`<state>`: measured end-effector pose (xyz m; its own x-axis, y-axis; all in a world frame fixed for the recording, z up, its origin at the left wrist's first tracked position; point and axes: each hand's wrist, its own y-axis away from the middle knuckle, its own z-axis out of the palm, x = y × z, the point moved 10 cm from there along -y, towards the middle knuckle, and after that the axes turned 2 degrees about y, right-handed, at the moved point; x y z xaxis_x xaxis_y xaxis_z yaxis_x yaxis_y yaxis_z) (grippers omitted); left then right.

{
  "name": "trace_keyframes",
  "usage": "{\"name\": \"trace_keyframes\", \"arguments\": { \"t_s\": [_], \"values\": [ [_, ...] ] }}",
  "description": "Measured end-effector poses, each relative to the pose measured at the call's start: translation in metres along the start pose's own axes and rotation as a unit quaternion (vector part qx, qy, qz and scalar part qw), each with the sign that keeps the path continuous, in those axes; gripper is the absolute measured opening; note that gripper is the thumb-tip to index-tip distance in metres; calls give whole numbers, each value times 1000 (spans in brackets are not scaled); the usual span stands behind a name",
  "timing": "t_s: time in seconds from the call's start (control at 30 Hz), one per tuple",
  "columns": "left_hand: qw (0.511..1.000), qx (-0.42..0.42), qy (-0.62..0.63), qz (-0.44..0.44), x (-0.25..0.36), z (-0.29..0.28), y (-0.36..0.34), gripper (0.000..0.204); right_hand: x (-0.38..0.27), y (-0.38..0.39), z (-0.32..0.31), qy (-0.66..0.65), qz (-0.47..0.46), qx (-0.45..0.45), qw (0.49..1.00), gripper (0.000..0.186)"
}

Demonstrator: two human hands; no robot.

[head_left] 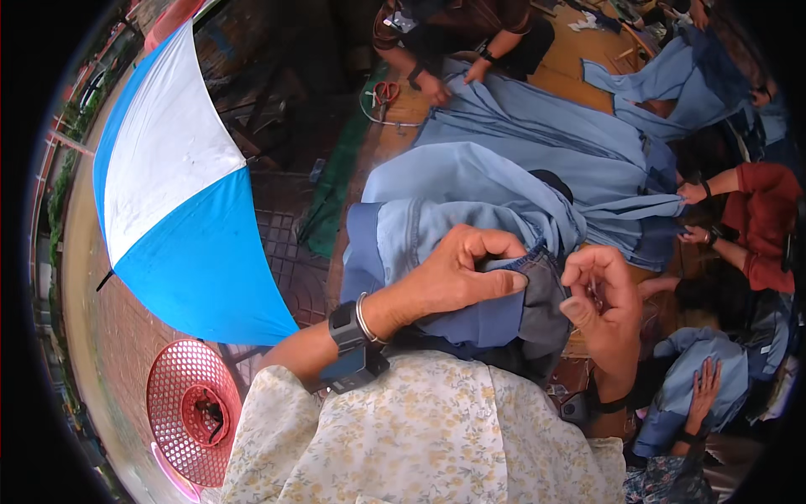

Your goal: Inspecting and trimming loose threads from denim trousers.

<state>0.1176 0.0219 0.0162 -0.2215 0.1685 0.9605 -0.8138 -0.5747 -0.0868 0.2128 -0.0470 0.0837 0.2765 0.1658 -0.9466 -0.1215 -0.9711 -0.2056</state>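
Your left hand (470,270) pinches the dark seam (537,256) of the light-blue denim garment (470,181) bunched just in front of your floral top (403,437); your right hand (603,294) curls beside that edge, though I cannot tell whether its fingertips grip anything. The seam looks already stitched, but your handwork there seems unfinished: the garment lies unfolded, with more denim trousers (520,126) spread beyond.
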Motion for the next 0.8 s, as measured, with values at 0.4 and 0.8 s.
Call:
{"name": "trace_keyframes", "arguments": {
  "t_s": [0.4,0.8],
  "values": [
    [999,-18,-32,-6,-3,3,2,10,-8,-1,2,214,-29,39,976,27],
    [998,-20,-60,19,4,5,1,11,-25,-7,10,312,-117,43,942,22]
  ]
}}
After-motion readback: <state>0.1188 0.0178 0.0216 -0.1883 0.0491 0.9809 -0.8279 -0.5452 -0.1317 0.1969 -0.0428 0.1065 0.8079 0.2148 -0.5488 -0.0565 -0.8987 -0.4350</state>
